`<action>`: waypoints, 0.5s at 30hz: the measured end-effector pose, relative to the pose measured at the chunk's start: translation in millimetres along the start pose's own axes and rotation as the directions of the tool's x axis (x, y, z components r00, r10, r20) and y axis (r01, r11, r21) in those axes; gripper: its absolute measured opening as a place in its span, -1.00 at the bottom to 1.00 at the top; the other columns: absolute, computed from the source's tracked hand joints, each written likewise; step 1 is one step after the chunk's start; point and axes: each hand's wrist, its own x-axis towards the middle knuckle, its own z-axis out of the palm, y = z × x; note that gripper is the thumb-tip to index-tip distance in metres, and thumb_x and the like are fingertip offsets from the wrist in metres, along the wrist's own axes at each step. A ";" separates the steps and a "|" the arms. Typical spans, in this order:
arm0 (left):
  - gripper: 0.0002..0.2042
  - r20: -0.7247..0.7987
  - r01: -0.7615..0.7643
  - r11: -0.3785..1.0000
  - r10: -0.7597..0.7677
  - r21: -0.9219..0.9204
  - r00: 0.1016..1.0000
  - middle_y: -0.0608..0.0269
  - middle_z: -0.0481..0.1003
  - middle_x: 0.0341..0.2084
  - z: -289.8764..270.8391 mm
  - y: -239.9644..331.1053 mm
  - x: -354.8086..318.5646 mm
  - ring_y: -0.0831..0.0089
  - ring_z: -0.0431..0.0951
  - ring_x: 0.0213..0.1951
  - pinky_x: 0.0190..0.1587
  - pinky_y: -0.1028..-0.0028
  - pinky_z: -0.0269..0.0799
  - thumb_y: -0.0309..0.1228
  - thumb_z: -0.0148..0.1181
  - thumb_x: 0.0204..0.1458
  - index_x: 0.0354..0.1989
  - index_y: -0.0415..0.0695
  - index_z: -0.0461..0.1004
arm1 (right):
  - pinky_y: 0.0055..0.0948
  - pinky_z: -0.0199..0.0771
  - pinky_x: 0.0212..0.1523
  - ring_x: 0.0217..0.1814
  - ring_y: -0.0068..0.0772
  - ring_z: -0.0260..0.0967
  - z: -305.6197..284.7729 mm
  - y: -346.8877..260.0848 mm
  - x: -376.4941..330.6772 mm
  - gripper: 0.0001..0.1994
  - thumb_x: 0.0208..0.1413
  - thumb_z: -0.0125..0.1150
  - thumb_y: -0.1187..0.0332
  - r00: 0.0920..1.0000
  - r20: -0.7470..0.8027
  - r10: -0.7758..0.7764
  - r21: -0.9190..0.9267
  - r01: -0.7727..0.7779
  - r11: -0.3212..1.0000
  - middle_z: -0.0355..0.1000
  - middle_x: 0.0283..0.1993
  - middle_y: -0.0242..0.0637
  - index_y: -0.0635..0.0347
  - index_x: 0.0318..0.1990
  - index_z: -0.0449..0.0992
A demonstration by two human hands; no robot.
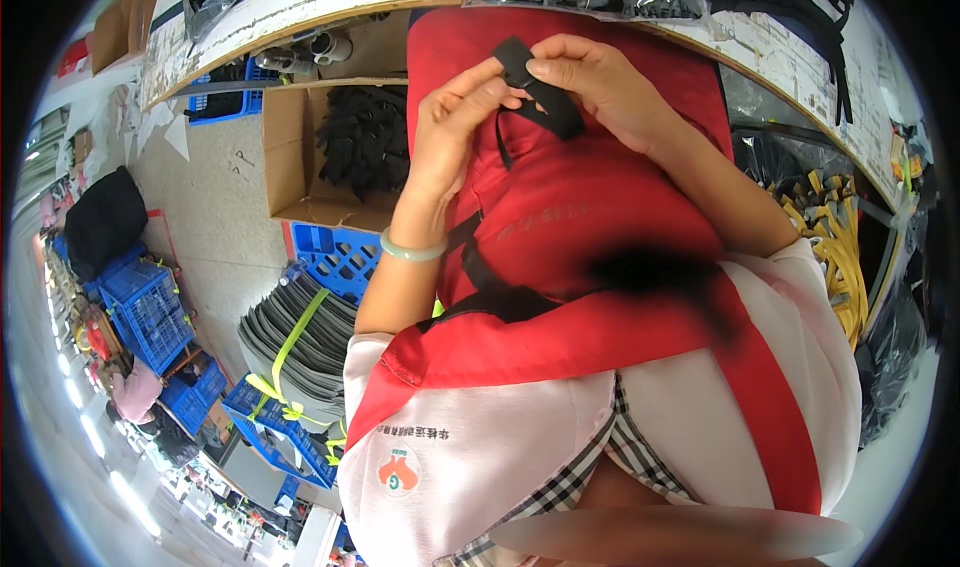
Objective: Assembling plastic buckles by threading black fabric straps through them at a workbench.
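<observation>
Left hand [455, 127]: grip is pinching the black strap [540, 92].
Right hand [600, 92]: grip is closing on the same strap.
Backdrop: red apron [590, 217].

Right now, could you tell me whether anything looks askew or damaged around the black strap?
Nothing stands out. Both hands, left hand and right hand, pinch the black strap over the red apron; the strap looks intact.

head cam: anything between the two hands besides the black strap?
No. In the head view only the black strap spans between left hand and right hand; both pinch it, red apron behind.
</observation>
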 end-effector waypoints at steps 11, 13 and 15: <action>-0.84 -0.156 -0.175 0.982 0.184 0.067 0.970 0.22 0.59 -0.40 2.2 -7.7 6.5 0.61 0.54 -0.37 -0.26 0.66 0.45 -0.58 0.22 0.05 -0.20 -0.36 0.56 | -0.65 0.12 -0.48 -0.53 -0.72 0.10 20.8 -27.7 -21.9 -0.86 0.15 0.17 0.38 0.909 0.047 -0.414 -0.667 0.337 0.665 0.26 -0.55 -0.53 0.22 -0.41 0.43; -0.84 -0.130 -0.187 0.974 0.204 0.131 0.970 0.24 0.59 -0.41 5.1 -7.2 7.0 0.62 0.53 -0.39 -0.27 0.67 0.44 -0.58 0.22 0.05 -0.20 -0.35 0.56 | -0.68 -0.11 -0.59 -0.60 -0.83 -0.04 5.3 -13.8 -16.2 -0.79 0.19 0.13 0.30 0.987 0.025 -0.160 -0.589 0.144 0.795 0.16 -0.63 -0.63 0.12 -0.48 0.39; -0.85 -0.115 -0.190 0.962 0.215 0.196 0.970 0.27 0.58 -0.42 4.2 -7.9 0.7 0.63 0.52 -0.41 -0.29 0.68 0.42 -0.58 0.22 0.05 -0.20 -0.34 0.57 | -0.67 -0.09 -0.60 -0.61 -0.83 -0.02 10.5 -15.7 -17.4 -0.77 0.20 0.12 0.29 0.993 -0.015 -0.117 -0.596 0.085 0.798 0.17 -0.63 -0.62 0.12 -0.50 0.38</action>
